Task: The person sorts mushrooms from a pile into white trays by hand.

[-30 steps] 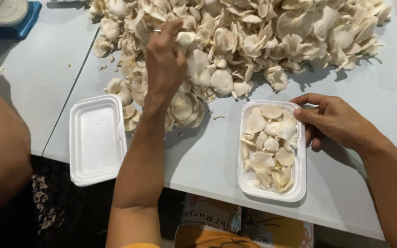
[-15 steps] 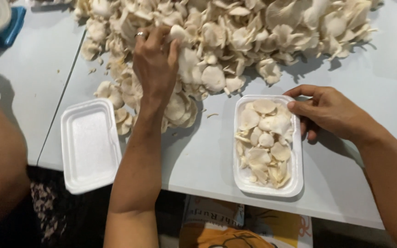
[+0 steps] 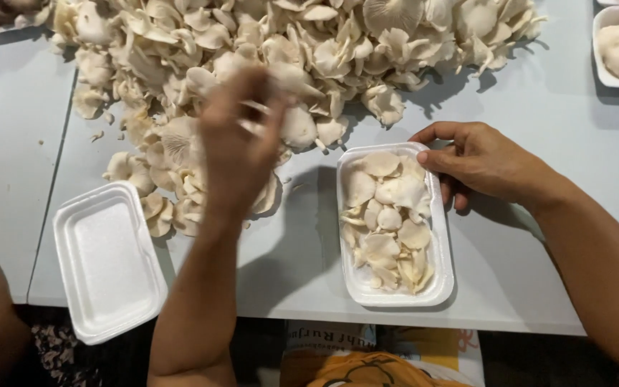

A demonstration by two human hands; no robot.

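Honestly, easy spot for a spill. Left hand [image 3: 241, 143] up over the mushroom heap [image 3: 288, 50], blurred, fingers pinched around a pale oyster mushroom [image 3: 281, 75] or a small clump; hard to make out more. Right hand [image 3: 478, 161] steadying the top right corner of the filled foam tray [image 3: 442, 236], thumb on the rim, fingers curled down the outside, nothing else in that grip. Tray sitting on the tabletop [image 3: 539, 272] close to the near edge, long axis running away from the body, one short end toward the heap. Already heaped with caps, so another one dropped carelessly could slide off the side. Foam being light, a nudge could push it off the edge. Empty tray [image 3: 109, 261] at left already overhanging the edge, tilted slightly, same risk.
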